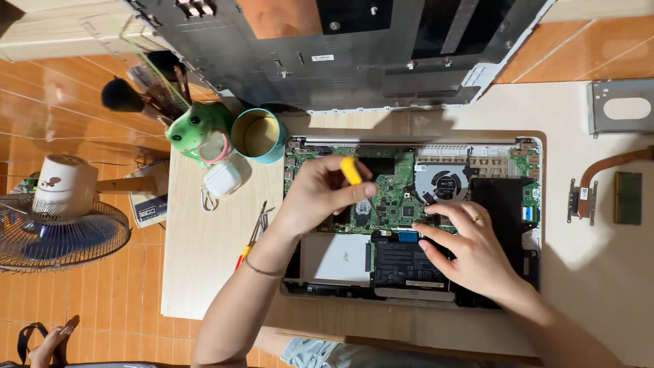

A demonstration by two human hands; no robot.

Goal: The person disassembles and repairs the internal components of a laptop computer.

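Surface [204,252]: one pale wooden top; the opened laptop lies at its centre.
Laptop base [409,225]: one, bottom cover off, with green motherboard, one round fan at 1 o'clock and one black battery at 6 o'clock of the board.
Removed cover [327,54]: one grey panel leaning at 12 o'clock, beyond the base.
Desk fan [61,218]: one, on the floor at 9 o'clock.
Left hand [320,194]: curled shut around a yellow-handled screwdriver [351,170], tip pointing down onto the motherboard near its middle.
Right hand [470,249]: fingers spread flat and holding nothing, pressing on the base at the battery's upper right edge, just below the fan.
Doing it well: my judgement is to keep the driver upright and seated in the screw head, turn slowly, and let the flat hand steady the base so nothing slips onto the board.
Teal cup [259,135]: one, at 11 o'clock of the base, beside one green frog-shaped holder [197,129].
Copper heat pipe [599,180]: one, at 3 o'clock, with one green memory stick [627,197] beside it.
White earbud case [221,179]: one, below the cup.
Tweezers [259,221]: one pair, at the left wrist.
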